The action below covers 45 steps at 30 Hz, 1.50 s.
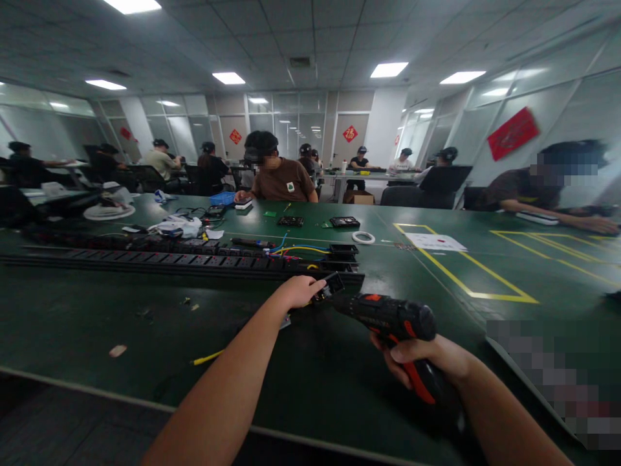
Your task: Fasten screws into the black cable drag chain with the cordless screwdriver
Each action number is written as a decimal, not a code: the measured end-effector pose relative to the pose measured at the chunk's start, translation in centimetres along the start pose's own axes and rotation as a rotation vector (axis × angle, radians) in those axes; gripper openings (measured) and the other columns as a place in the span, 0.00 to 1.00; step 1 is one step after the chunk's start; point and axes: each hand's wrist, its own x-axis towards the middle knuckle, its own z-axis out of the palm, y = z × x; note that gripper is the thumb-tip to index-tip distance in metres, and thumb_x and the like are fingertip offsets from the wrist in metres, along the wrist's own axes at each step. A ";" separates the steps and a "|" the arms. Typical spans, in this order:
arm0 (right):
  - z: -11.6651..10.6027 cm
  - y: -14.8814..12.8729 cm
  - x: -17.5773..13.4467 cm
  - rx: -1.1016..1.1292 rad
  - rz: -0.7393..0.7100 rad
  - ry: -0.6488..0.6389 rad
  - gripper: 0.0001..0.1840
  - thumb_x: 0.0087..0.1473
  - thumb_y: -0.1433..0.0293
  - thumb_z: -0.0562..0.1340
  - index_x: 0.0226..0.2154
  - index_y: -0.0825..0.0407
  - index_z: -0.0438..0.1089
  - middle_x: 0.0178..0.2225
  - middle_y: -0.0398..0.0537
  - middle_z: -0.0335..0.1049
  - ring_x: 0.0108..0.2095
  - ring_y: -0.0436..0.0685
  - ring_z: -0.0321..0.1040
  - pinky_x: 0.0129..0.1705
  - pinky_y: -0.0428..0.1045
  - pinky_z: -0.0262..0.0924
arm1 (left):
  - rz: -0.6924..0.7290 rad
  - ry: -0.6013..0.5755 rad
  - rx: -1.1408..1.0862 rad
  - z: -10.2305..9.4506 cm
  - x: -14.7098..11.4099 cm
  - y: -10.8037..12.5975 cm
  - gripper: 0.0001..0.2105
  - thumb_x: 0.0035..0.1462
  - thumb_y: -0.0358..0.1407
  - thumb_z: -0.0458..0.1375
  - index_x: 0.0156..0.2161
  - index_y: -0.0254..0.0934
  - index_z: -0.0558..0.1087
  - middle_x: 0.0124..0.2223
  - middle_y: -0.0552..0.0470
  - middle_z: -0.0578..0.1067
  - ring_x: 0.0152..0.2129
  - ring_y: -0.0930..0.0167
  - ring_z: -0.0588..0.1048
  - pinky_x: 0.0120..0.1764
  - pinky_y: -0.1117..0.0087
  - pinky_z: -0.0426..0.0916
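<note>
My right hand (412, 359) is wrapped round the grip of a black and orange cordless drill (388, 315), whose nose points left. In my left hand (301, 291) is a small black plastic housing (330, 285), held by its near side just left of the drill's nose. Whether the drill's bit touches the housing I cannot tell. Behind my left hand lies a long black power strip (194, 262) with a row of sockets. Blue and yellow wires (295, 249) come out near its right end.
A yellow cable (207, 357) and small scraps lie on the green table (121, 401). Farther back are a white tape roll (363, 237), black circuit modules (345, 222), a paper sheet (431, 242) and white cloth (177, 226). People sit across the table.
</note>
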 end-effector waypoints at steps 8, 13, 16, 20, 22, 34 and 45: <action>0.1 -0.1 0.0 0.010 0.015 0.004 0.17 0.42 0.64 0.68 0.35 0.54 0.68 0.18 0.42 0.72 0.16 0.49 0.64 0.20 0.43 0.60 | 0.000 -0.002 0.007 0.2 0.3 -0.4 0.28 0.66 0.57 0.43 0.46 0.39 0.78 0.47 0.45 0.80 0.43 0.61 0.77 0.43 0.68 0.68; -0.1 0.0 0.0 0.001 0.016 -0.009 0.16 0.43 0.64 0.68 0.34 0.54 0.67 0.18 0.42 0.72 0.16 0.49 0.65 0.21 0.43 0.60 | 0.006 -0.006 0.006 0.1 0.3 -0.4 0.28 0.66 0.57 0.43 0.46 0.39 0.78 0.46 0.45 0.80 0.42 0.62 0.77 0.44 0.68 0.67; -0.1 -0.1 0.1 -0.009 0.016 -0.015 0.16 0.43 0.64 0.68 0.34 0.54 0.67 0.18 0.42 0.72 0.16 0.49 0.65 0.21 0.42 0.59 | 0.001 -0.008 0.022 0.0 0.1 -0.1 0.28 0.67 0.56 0.43 0.45 0.39 0.78 0.46 0.45 0.80 0.42 0.62 0.78 0.43 0.68 0.68; 0.0 -0.2 0.0 -0.022 0.012 0.002 0.16 0.43 0.64 0.67 0.34 0.54 0.67 0.18 0.42 0.72 0.16 0.49 0.65 0.21 0.43 0.58 | 0.004 -0.014 0.030 -0.1 0.1 0.0 0.28 0.67 0.56 0.43 0.45 0.38 0.78 0.46 0.45 0.80 0.42 0.61 0.77 0.42 0.68 0.68; 0.0 -0.1 0.0 -0.022 0.017 0.011 0.16 0.42 0.64 0.67 0.34 0.54 0.67 0.18 0.42 0.72 0.16 0.49 0.64 0.20 0.43 0.59 | 0.009 -0.011 0.029 0.0 0.2 -0.1 0.27 0.67 0.55 0.43 0.45 0.38 0.78 0.46 0.45 0.80 0.42 0.62 0.77 0.42 0.68 0.68; -0.4 -0.1 0.0 0.005 0.016 0.003 0.17 0.42 0.65 0.68 0.34 0.54 0.66 0.18 0.43 0.73 0.16 0.49 0.66 0.21 0.43 0.60 | 0.023 0.003 0.023 0.0 0.2 -0.2 0.28 0.66 0.56 0.43 0.44 0.39 0.78 0.46 0.45 0.80 0.42 0.62 0.78 0.44 0.68 0.68; 0.1 -0.5 -0.1 -0.006 0.012 -0.002 0.16 0.42 0.64 0.68 0.34 0.53 0.66 0.18 0.43 0.73 0.16 0.50 0.65 0.20 0.44 0.59 | 0.014 -0.001 0.008 0.1 0.2 -0.3 0.28 0.66 0.57 0.43 0.46 0.39 0.78 0.48 0.45 0.80 0.43 0.62 0.78 0.44 0.68 0.68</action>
